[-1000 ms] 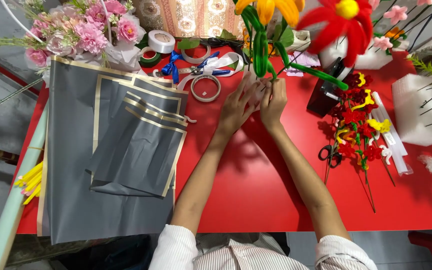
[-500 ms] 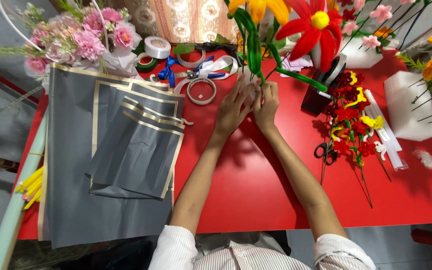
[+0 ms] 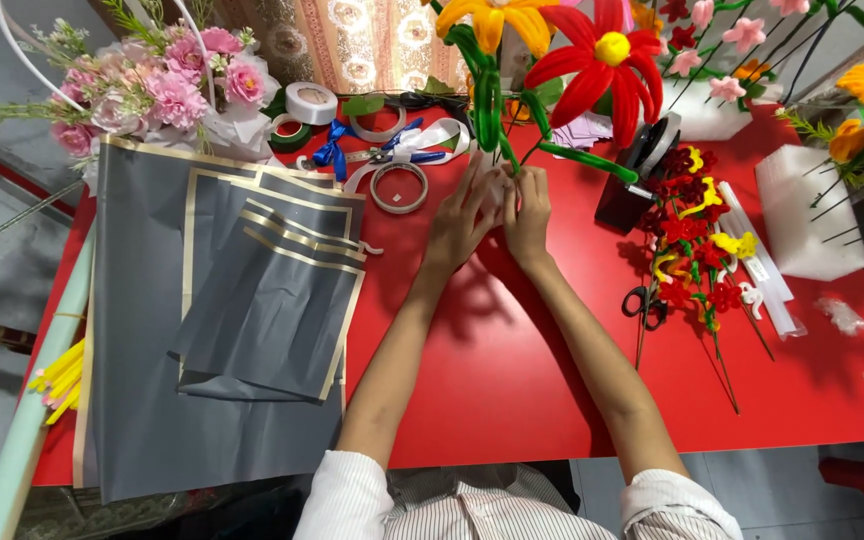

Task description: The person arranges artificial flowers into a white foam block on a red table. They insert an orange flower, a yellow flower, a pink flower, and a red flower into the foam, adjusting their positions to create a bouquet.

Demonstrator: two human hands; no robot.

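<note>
Your left hand point(image 3: 460, 222) and right hand point(image 3: 526, 214) meet near the far edge of the red table point(image 3: 512, 390), fingers curled in together around the lower ends of the green stems point(image 3: 484, 100) of the balloon flowers; how tightly they grip I cannot tell, since the fingertips hide each other. The stems rise from your hands to a yellow flower point(image 3: 497, 18) and a red flower with a yellow centre point(image 3: 604, 60) above the far edge. Just beside your left hand lies a ring of clear tape point(image 3: 399, 187), with blue and white ribbon point(image 3: 392, 150) behind it. Grey wrapping sheets with gold borders point(image 3: 242, 300) cover the left part of the table, and a pink bouquet point(image 3: 157, 85) stands at the far left corner. Toward the right edge, scissors point(image 3: 644, 303) lie against a bundle of small red and yellow flowers point(image 3: 692, 250).
</note>
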